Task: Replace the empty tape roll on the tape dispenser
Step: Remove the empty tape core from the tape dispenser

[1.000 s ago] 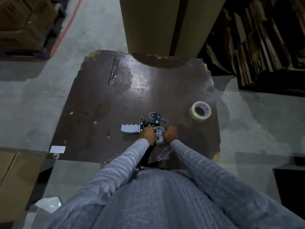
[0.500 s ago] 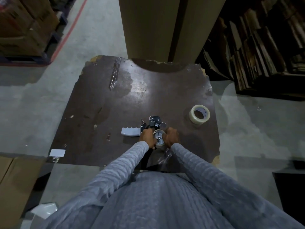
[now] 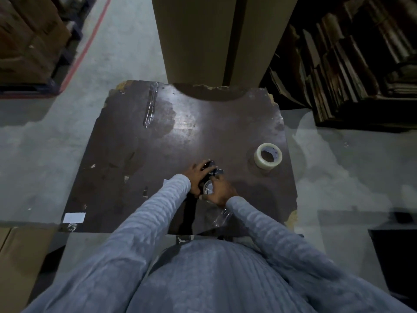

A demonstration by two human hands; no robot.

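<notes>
- Dispenser [image 3: 211, 169]: dark hand-held tape dispenser on the brown table [image 3: 126, 141], near its front edge, mostly hidden under both hands; the handle cannot be seen.
- Empty tape roll [image 3: 208, 188]: pale ring, seemingly not yet off the dispenser hub, between the two hands.
- Left hand [image 3: 198, 175]: laid over the dispenser body with fingers curled round it, bracing it.
- Right hand [image 3: 220, 190]: fingers curled round the empty roll's rim, gripping it.
- Fresh tape roll [image 3: 268, 159]: clear packing tape, lying flat, well apart to the right, untouched.
- Loose clear film [image 3: 222, 219]: crumpled scrap near the right sleeve.
- Progress, as judged: early stage; removal of the old core under way. Remaining: pull core free, fetch fresh roll, seat it, thread the tape.
</notes>
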